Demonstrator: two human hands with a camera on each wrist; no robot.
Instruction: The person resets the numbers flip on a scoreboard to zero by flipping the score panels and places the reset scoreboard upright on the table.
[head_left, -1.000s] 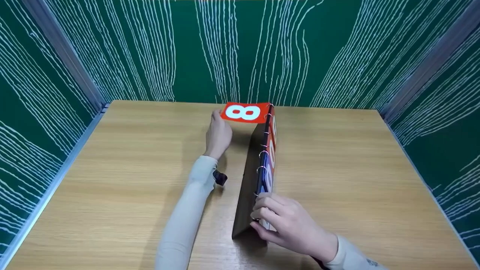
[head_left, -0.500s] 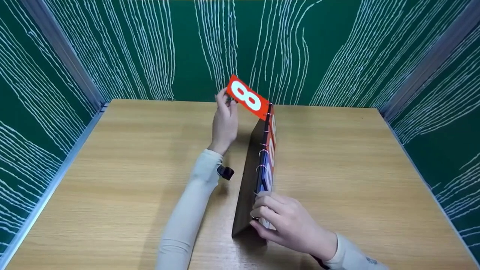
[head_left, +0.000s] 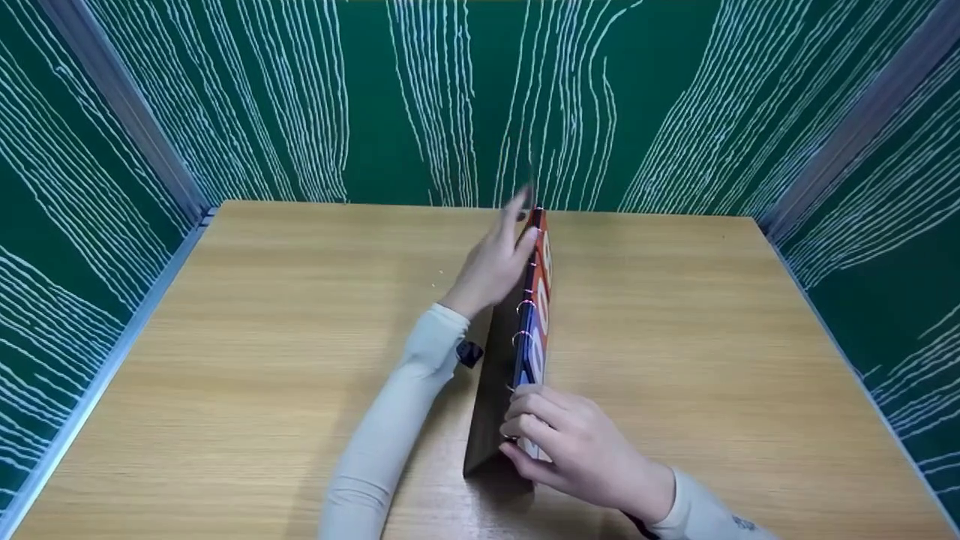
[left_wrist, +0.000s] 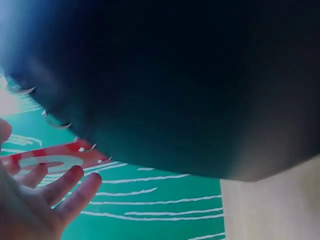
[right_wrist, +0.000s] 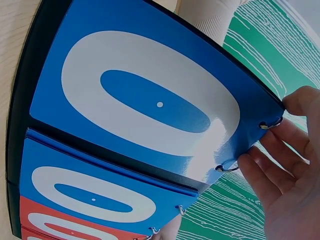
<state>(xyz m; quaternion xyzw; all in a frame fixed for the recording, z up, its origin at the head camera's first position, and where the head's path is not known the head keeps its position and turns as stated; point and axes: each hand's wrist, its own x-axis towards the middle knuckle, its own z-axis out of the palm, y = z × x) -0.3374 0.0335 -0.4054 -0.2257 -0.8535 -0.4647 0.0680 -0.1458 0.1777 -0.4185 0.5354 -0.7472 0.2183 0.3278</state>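
A flip scoreboard with a black tent-shaped stand and ring-bound number cards stands lengthwise on the table. My left hand is at its far end, fingers extended beside the top edge. In the left wrist view a red card with a white numeral hangs from its rings, just behind the spread fingers. My right hand pinches the near end of the top edge, fingertips by the metal rings. The right wrist view shows a large blue card reading 0, with a smaller blue 0 card beside it.
The wooden table extends to both sides of the scoreboard. Green walls with white wavy lines enclose its back and sides. A small black device sits on my left wrist.
My left hand has swung the far red 8 card up from lying out to the left to nearly edge-on above the rings, moving right with it. The right hand has stayed in place.
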